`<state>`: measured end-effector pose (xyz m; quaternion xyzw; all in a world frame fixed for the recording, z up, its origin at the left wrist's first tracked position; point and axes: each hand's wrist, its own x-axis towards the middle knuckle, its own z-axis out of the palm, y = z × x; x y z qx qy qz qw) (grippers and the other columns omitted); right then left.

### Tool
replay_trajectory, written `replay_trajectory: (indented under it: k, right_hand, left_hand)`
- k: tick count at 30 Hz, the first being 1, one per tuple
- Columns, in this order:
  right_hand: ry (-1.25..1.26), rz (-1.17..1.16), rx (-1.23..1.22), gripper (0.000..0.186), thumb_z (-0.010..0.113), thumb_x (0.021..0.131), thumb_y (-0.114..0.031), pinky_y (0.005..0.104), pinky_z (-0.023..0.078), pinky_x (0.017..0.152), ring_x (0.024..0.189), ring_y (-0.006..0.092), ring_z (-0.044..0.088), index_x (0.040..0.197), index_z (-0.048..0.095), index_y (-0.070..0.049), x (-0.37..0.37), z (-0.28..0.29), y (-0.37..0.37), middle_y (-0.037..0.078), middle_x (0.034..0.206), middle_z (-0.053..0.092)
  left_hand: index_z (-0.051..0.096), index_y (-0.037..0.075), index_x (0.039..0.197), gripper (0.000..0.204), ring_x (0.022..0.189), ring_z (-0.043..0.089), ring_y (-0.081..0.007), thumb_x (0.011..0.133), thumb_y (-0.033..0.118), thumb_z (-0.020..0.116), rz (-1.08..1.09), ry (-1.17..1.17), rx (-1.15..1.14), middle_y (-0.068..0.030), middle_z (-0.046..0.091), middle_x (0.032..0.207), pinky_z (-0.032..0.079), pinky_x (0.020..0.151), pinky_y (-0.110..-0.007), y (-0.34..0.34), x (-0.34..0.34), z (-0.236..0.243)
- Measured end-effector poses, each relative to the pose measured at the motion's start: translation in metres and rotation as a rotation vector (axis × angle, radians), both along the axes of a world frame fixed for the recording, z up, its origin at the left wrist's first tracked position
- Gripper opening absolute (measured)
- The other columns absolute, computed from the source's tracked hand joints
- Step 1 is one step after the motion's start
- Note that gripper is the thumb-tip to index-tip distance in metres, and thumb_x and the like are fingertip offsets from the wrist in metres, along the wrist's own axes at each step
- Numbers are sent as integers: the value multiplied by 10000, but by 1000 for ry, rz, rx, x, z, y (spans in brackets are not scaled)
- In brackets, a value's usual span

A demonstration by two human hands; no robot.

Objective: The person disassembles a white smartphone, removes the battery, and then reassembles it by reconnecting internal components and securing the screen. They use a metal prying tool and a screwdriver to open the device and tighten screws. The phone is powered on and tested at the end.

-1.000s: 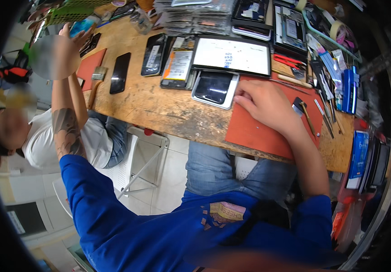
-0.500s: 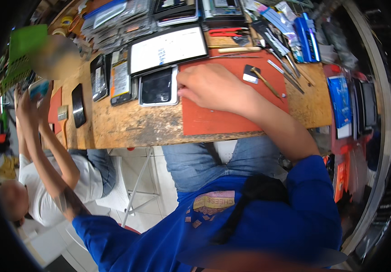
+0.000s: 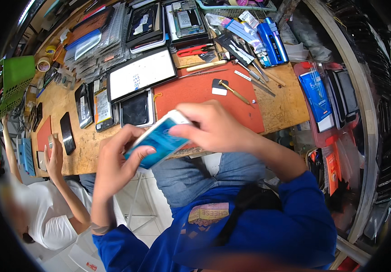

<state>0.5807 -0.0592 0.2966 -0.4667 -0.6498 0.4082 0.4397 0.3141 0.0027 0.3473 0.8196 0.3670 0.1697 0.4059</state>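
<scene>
A white-edged smartphone [image 3: 161, 140] with a lit blue screen is tilted above the bench's front edge, gripped by both hands. My left hand [image 3: 122, 152] wraps its lower left end, the thumb lying over the glass. At the upper right end, my right hand [image 3: 213, 124] pinches the phone with its thumb on the screen. Behind them lies a red work mat [image 3: 191, 97], partly covered by my right hand. A white-framed tablet [image 3: 136, 110] with a dark screen rests just beyond my left hand, partly under a white panel in a black frame [image 3: 142, 75].
On the mat lie a brass-coloured tool [image 3: 235, 93] and a small black-and-white card [image 3: 219, 87]. Opened phones [image 3: 102, 109] and a dark phone [image 3: 67, 133] sit leftward. Bagged parts [image 3: 96, 50] are piled behind. A co-worker's hand [image 3: 55, 158] is raised at far left.
My left hand has come from the far left with the phone to in front of me. My right hand has left the mat and taken hold of the phone. The view has shifted.
</scene>
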Motion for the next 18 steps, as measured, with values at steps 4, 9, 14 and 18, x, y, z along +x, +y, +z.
replay_trajectory:
  k: [4,9,14,18]
  right_hand:
    - [451,-213,-269,216,666,1111,-196,261,558,651,785,96,726,1222,714,-17,19,-15,-37,42,965,764]
    - [149,-361,-146,249,664,1119,-249,289,564,683,825,130,749,1210,746,-33,64,-27,-31,42,1037,787]
    - [-1152,-849,180,186,744,1026,-250,462,566,796,986,307,724,1048,757,-66,126,-41,-1,131,1031,733]
    - [-1097,-728,137,177,740,1008,-221,501,548,840,985,373,670,999,715,-46,135,-50,2,140,970,697]
  left_hand:
    - [756,-20,1200,270,946,725,-89,967,81,851,306,-395,-586,-40,789,1044,569,857,-259,-23,28,-32]
    - [759,-32,1191,222,904,696,-54,997,61,813,503,-979,-455,-33,793,1042,529,845,-218,-16,59,-70]
    - [830,-6,1088,212,898,739,-94,887,15,895,390,-813,-86,-56,820,1022,587,813,-251,2,57,-55]
    - [836,1,1112,217,954,778,-131,901,12,887,234,-831,-80,-89,841,1056,619,851,-268,1,69,-52]
